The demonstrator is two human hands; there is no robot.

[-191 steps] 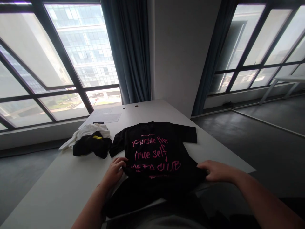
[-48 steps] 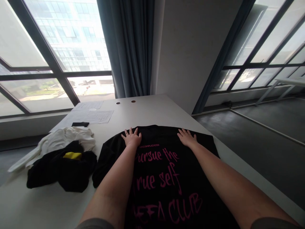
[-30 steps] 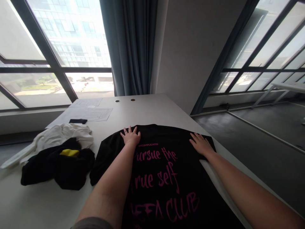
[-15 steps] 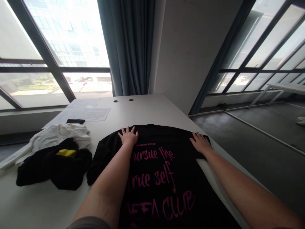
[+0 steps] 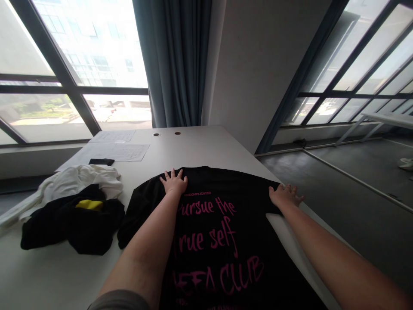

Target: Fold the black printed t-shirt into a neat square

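A black T-shirt (image 5: 222, 232) with pink lettering lies spread flat on the white table (image 5: 200, 146), its collar edge away from me. My left hand (image 5: 174, 182) rests palm down, fingers spread, on the shirt's upper left shoulder. Over at the right sleeve's outer end is my right hand (image 5: 285, 195), palm down with fingers apart, reaching past the sleeve edge towards the table's right side. Part of the lettering and the shirt's left side are hidden behind my left forearm.
Left of the shirt lie a crumpled black garment (image 5: 71, 224) with a yellow patch and a white garment (image 5: 84, 176). Behind them are a small dark flat object (image 5: 101, 162) and paper sheets (image 5: 125, 152). A grey curtain (image 5: 180, 64) hangs beyond the table.
My right hand has slid outward to the right along the sleeve, to its end. My left hand and the shirt stay in place.
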